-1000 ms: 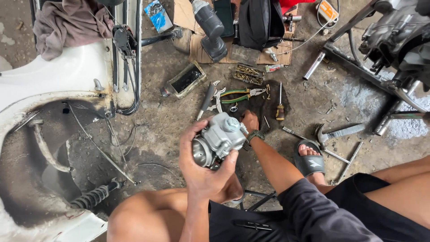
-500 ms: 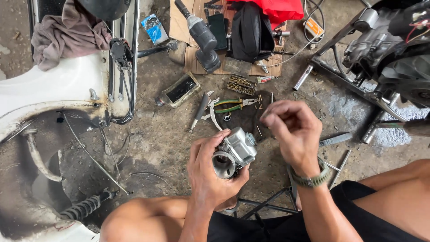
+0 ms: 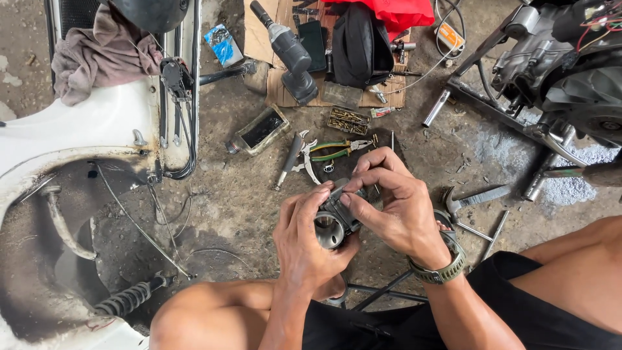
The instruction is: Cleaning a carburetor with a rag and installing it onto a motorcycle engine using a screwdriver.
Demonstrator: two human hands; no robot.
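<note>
The left hand (image 3: pixel 304 243) is cradling a dull cast-metal carburetor (image 3: pixel 334 220), fingers clenched around its body, just above the gritty concrete floor (image 3: pixel 233 207). Its round bore is facing 7 o'clock, long axis running 1 to 7. The right hand (image 3: pixel 395 204), half a second ago apart at 2 o'clock, is now pinching its top.

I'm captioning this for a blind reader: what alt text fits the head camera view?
Seen from above, a left hand holds a small metal carburetor while the right hand pinches at its top. Pliers, a power drill, a white scooter body and an engine lie around on the dirty concrete floor.
</note>
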